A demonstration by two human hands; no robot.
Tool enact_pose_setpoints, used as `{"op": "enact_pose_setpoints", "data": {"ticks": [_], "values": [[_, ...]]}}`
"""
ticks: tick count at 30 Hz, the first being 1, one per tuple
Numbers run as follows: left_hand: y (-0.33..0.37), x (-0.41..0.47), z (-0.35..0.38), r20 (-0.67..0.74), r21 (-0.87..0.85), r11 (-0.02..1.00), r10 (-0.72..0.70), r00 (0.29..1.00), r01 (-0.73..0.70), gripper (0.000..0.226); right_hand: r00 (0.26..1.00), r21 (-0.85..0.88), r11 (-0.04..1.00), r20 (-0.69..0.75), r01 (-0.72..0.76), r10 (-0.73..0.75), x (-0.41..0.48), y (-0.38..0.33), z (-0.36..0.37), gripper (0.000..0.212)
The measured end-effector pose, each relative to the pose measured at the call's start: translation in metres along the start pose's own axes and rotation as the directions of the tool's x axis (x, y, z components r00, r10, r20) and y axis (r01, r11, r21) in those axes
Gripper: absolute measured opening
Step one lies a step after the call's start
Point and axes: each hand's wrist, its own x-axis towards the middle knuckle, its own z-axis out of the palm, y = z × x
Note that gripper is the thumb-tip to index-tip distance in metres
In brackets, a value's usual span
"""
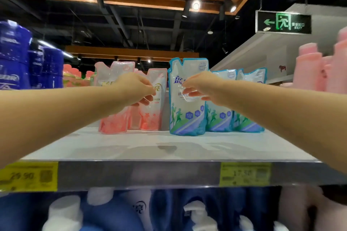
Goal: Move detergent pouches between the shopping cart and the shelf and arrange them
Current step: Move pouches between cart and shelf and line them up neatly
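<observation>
1. Top shelf (169, 148), white deck, front half bare. Five detergent pouches stand upright toward the back: two pink ones on the left, three blue ones on the right.
2. Left hand (134, 85) is at the front face of the nearer pink pouch (153, 116). Fingers curled, thumb and fingertips close together at the pouch's upper half; looks like a pinch on the film, but actual contact is not clear from this angle, so I cannot tell whether it grips.
3. Right hand (201, 87) is at the front blue pouch (185, 116), fingertips drawn in on the clear window near its middle. The film seems puckered there, which suggests a pinch; not certain.
4. Second pink pouch (112, 99) sits just left of and slightly behind the first. Two more blue pouches (218, 116), (247, 116) stand in a row to the right, overlapping one another.
5. Shopping cart is not in view, so how much stock remains there is unknown.
6. Judgement: well into the task. Pouches are on the shelf, sorted by colour, a narrow gap between the groups. What is left appears to be squaring and facing the front pair, possibly pulling the rows forward to the bare front edge.
7. Yellow price tags (245, 173) on the shelf lip; blue bottles (112, 212) below.
</observation>
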Motion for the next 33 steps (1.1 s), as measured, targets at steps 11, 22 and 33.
{"op": "enact_pose_setpoints", "data": {"ticks": [11,22,33], "values": [[0.041,-0.079,-0.011,0.082,0.039,0.995,0.083,0.993,-0.087,0.011,0.993,-0.151,0.988,-0.119,-0.029,0.011,-0.111,-0.012,-0.065,0.03],[0.066,-0.092,0.007,0.109,-0.026,0.997,0.077,0.991,-0.074,0.008,0.976,-0.161,0.971,-0.157,-0.178,0.153,-0.121,0.042,-0.115,0.034],[0.086,-0.004,0.084,0.057,0.102,0.993,-0.065,0.996,0.059,0.046,0.981,-0.275,0.944,-0.115,-0.18,0.154,-0.008,0.114,-0.175,0.038]]}}
